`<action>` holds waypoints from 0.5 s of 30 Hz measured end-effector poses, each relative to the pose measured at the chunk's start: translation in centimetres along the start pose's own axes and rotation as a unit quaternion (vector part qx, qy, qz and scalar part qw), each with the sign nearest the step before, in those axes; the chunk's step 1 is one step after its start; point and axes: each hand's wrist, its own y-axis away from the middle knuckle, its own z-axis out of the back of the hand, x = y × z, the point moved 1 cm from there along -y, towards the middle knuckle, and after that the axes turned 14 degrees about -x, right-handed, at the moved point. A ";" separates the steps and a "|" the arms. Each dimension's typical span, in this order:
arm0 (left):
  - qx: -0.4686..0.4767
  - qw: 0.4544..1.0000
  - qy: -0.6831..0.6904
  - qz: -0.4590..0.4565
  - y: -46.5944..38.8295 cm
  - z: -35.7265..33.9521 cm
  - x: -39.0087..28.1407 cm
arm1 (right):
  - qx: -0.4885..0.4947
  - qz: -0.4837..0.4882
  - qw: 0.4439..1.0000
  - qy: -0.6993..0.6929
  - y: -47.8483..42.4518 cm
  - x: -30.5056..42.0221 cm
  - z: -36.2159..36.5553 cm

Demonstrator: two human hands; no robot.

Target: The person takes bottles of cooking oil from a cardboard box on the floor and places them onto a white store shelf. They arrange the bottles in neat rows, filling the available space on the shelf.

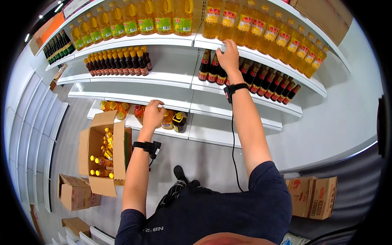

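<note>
My right hand (229, 58) is raised to the front edge of an upper white shelf (211, 43), its fingers bent and apart, with nothing seen in it. Just behind the fingertips stand clear bottles of yellow oil (245, 26) with red and yellow labels. Below this hand is a row of dark sauce bottles (265, 82), partly hidden by my wrist. My left hand (153, 114) hangs in front of the lower shelves, loosely curled and holding nothing visible. Beyond it, on the bottom shelf, are a jug of brown oil (167, 120) and a dark jug with a yellow handle (179, 122).
An opened cardboard box (85, 150) holding yellow-capped bottles (107, 153) stands at my left. More cartons (75, 193) sit behind it, and others (312, 196) are at my right. Green-labelled oil jugs (145, 23) line the upper left shelf. A black cable (233, 147) hangs from my right wrist.
</note>
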 end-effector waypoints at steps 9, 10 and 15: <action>-0.054 0.992 0.083 -0.077 -6.3 -1.3 -4.8 | 0.001 -0.057 0.998 0.015 -0.8 -1.1 0.5; -0.069 0.989 0.089 -0.097 -7.7 -1.7 -5.6 | 0.004 -0.084 0.996 0.019 -1.2 -0.5 0.3; -0.079 0.977 0.142 -0.140 -16.5 -5.3 -9.0 | -0.031 -0.139 0.986 0.083 -4.2 1.6 -0.2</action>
